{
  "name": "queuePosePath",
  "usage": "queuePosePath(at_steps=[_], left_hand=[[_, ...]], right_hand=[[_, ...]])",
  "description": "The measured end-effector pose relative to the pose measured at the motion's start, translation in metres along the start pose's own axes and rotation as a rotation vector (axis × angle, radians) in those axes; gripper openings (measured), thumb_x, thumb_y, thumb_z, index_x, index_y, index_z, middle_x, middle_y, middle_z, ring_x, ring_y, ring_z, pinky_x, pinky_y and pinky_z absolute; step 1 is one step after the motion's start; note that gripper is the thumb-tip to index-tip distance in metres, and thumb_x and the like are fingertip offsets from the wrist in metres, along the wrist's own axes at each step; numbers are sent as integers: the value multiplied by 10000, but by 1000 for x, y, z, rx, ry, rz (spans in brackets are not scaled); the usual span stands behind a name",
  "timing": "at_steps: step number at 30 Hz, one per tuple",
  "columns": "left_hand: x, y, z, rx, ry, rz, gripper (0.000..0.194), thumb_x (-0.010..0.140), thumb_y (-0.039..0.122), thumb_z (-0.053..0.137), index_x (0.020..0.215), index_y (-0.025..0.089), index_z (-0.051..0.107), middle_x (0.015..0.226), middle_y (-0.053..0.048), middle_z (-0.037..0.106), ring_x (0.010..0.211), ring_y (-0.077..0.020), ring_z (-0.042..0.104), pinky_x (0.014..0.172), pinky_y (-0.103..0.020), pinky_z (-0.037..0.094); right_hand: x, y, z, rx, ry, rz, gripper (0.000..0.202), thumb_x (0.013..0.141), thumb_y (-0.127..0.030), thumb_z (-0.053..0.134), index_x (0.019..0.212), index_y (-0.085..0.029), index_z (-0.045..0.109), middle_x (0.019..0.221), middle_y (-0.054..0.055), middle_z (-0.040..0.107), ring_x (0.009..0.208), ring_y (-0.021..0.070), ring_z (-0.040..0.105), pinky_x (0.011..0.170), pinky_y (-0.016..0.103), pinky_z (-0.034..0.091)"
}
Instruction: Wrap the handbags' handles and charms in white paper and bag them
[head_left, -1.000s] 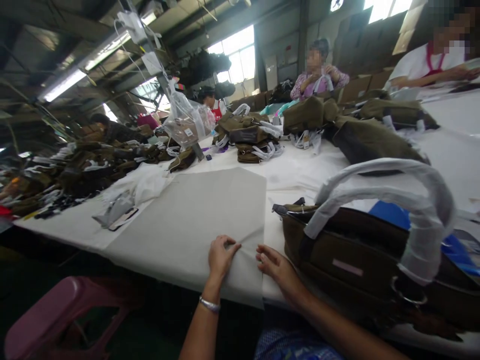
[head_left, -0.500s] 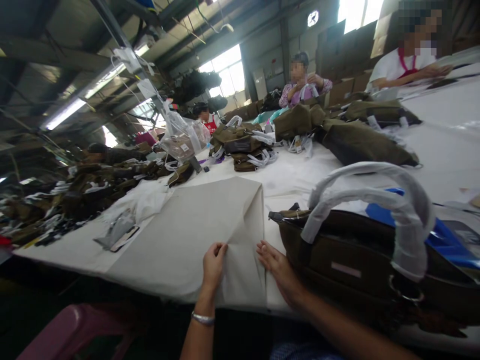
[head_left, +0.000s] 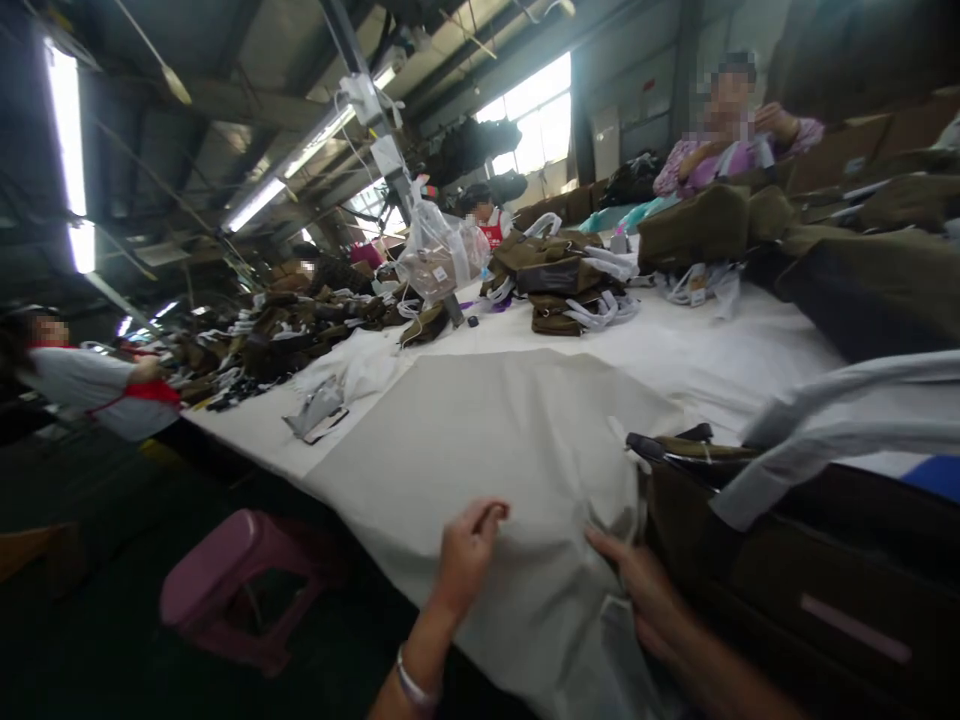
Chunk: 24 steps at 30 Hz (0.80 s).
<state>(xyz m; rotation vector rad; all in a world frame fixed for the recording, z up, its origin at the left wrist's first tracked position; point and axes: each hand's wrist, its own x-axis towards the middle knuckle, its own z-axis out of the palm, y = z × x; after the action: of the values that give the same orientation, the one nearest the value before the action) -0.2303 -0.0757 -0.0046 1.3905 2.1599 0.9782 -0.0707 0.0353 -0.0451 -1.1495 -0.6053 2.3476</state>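
Note:
A large grey-beige sheet (head_left: 465,430) lies over the front of the white table, creased and bunched at its right side. My left hand (head_left: 469,555) is closed above the sheet, fingers curled in a pinch; what it holds, if anything, is too small to make out. My right hand (head_left: 637,585) is at the sheet's bunched right part, thumb on top and the other fingers hidden in the folds. Right beside it stands a dark olive bag (head_left: 787,580) with white-wrapped handles (head_left: 840,450).
More olive bags (head_left: 562,280) lie across the back of the table (head_left: 765,330). A metal pole (head_left: 390,140) carries a clear plastic bag. A pink stool (head_left: 217,570) stands at the lower left. Several people are around the table.
The view has swung left, showing the stool and a person at the far left. The sheet's right part, flat with a fold before, is now bunched at my right hand.

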Motion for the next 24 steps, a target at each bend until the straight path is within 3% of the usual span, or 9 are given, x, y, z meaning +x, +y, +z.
queuePosePath(at_steps=[4,7,10,13,16,18,21,22,24], left_hand=[[33,-57,-44,193,235,-174,486,992,442,428,1363,183,603,1440,-135,608,1335,-270,569,1139,-434,430],[54,-82,-41,324,260,-283,647,936,443,529,1486,105,480,1596,-220,387,1523,-369,283,1230,-589,203],[62,-82,-13,404,252,-333,706,937,456,531,1499,36,452,1628,-286,242,1545,-439,122,1212,-669,79],[55,-60,30,410,184,-262,686,962,490,504,1515,86,457,1649,-228,222,1556,-386,115,1250,-586,86],[38,-30,74,359,80,-170,561,978,394,506,1482,148,522,1604,-158,371,1526,-323,282,1259,-512,209],[28,-16,87,301,26,-111,476,992,307,476,1442,186,575,1528,-108,507,1447,-259,450,1220,-422,343],[27,-18,59,140,120,-64,399,1017,359,455,1326,240,678,1330,-49,700,1240,-192,655,1068,-298,512],[31,-26,38,110,196,-78,390,1011,403,471,1276,242,708,1248,-46,745,1174,-197,692,1018,-295,545],[46,-50,-14,143,371,-131,425,1005,380,470,1330,177,653,1391,-104,655,1336,-250,575,1125,-375,460]], right_hand=[[-13,6,-17,72,-12,128,677,653,-350,862,1264,-124,679,1087,147,775,991,345,749,862,418,623],[-18,8,-17,65,-46,131,723,672,-360,871,1323,-139,645,1102,129,775,1010,329,746,892,404,617],[-17,5,-7,39,-97,118,709,742,-455,843,1348,-154,630,1061,116,785,1009,313,749,897,393,616],[-12,-1,9,28,-212,124,683,797,-526,792,1347,-155,630,1062,115,783,1023,305,746,901,395,615],[-3,-3,22,63,-259,126,690,760,-507,826,1317,-145,639,1065,105,783,1026,301,744,890,383,620],[4,-1,24,71,-229,95,689,707,-475,869,1267,-134,660,1049,99,786,1015,299,747,871,357,626],[12,1,18,22,-144,74,656,663,-417,898,1208,-129,675,984,98,794,959,299,761,803,339,640],[13,2,14,-4,-112,81,640,661,-411,897,1192,-130,678,956,99,795,933,300,765,773,340,644],[16,3,7,-31,-68,90,609,668,-430,883,1162,-134,683,923,101,795,904,300,770,735,338,646]])
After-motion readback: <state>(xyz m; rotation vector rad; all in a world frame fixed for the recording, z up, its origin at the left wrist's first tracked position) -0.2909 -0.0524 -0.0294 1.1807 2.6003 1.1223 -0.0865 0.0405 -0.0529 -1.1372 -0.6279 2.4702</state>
